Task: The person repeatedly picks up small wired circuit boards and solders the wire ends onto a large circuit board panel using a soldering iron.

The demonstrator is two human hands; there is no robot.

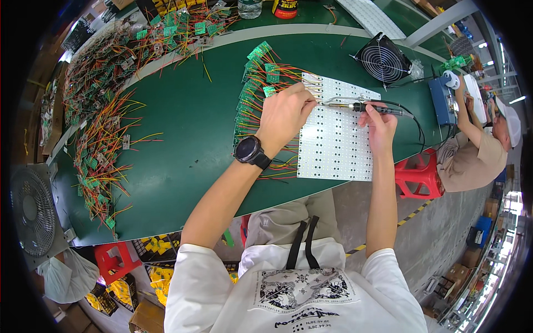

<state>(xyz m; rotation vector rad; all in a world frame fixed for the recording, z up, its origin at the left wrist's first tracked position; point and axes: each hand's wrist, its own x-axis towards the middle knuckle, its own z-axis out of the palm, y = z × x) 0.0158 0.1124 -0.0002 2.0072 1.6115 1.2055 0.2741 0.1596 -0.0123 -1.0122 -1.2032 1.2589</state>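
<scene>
A white perforated panel point(336, 136) lies on the green table, with rows of small dark marks across it. My right hand point(379, 125) is closed round the dark handle of a soldering iron point(383, 109), which has a thin metal feed tube along it. The iron's tip points left, close to my left fingertips. My left hand point(287, 112) is pinched over the panel's left edge; what it holds is hidden by the fingers. Beside it, a column of small green circuit boards point(249, 100) has red, yellow and black wires running to the panel's left side.
Piles of wired circuit boards point(105, 133) cover the table's left and far left. A black fan point(383, 60) and a blue box-shaped unit point(442, 100) stand to the right. The iron's black cable point(419, 125) trails there. Another person point(474, 158) sits at the right.
</scene>
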